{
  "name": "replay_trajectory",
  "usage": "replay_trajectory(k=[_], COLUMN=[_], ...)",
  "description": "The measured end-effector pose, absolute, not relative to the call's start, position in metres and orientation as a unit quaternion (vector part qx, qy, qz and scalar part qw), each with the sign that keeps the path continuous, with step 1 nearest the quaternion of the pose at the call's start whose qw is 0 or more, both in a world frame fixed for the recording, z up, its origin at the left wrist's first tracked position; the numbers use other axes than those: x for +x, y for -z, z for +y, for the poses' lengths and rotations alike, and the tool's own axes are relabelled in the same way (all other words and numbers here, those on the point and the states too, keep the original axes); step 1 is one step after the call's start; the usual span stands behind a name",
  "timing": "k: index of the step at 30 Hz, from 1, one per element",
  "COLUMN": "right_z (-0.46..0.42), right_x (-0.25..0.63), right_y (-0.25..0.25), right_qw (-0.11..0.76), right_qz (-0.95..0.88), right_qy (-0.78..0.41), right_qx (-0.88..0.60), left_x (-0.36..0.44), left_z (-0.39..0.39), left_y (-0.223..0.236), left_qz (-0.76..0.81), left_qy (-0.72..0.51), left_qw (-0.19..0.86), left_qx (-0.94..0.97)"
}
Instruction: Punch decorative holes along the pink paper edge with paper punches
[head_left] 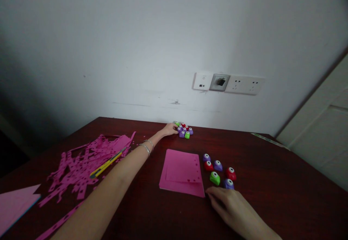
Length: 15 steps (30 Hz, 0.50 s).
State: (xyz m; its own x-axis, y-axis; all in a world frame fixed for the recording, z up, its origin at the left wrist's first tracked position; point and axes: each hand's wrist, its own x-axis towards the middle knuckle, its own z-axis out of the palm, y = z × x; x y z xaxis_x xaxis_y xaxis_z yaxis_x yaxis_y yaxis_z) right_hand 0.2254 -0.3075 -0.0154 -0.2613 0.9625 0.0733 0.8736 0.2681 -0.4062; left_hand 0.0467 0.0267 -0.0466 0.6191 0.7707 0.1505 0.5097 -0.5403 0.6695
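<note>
Left hand (pixel 170 129): arm reaches across the desk (pixel 272 182) to the far cluster of small punches (pixel 182 134), purple, red and green with white tops. Fingertips are at the cluster's left edge, partly hidden among the pieces; cannot tell whether this grip is closed on one. Exact count of the cluster unclear, pieces overlapping and small in view.

Right hand (pixel 231 203): near side, fingers bent, a narrow gap between thumb and forefinger. Fingertips just beside the lower right corner of the pink paper stack (pixel 174 188); contact, and whether the grip pinches anything, cannot be told. Wrist cut off by the bottom edge.

Stack lies flat between the hands. On it, a smaller pink sheet (pixel 181 171) with dark little marks along its right and lower edges; their shape is hard to make out.

Right of stack: six loose punches, including a green punch (pixel 214 179). The purple punch (pixel 228 184) nearest the right hand is partly covered by it.

Left: tangled pink strips (pixel 73 169), partly behind the left forearm, with a yellow cutter (pixel 107 164) lying on them. Paper sheets (pixel 16 205) at lower left run out of frame.
</note>
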Motion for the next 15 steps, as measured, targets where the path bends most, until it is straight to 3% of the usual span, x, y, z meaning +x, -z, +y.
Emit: replay_trajectory(k=[5, 15], right_z=[-0.307, -0.309], right_x=[0.225, 0.223], right_y=[0.015, 0.015], right_qw=[0.149, 0.149], right_qz=[-0.779, -0.784], right_qy=[-0.188, -0.167], right_qx=[-0.580, -0.579], left_x=[0.046, 0.032], left_z=[0.031, 0.025], left_y=[0.049, 0.041], left_qz=[0.350, 0.360], left_qy=[-0.224, -0.228], left_qw=[0.305, 0.302], left_qx=[0.857, 0.853])
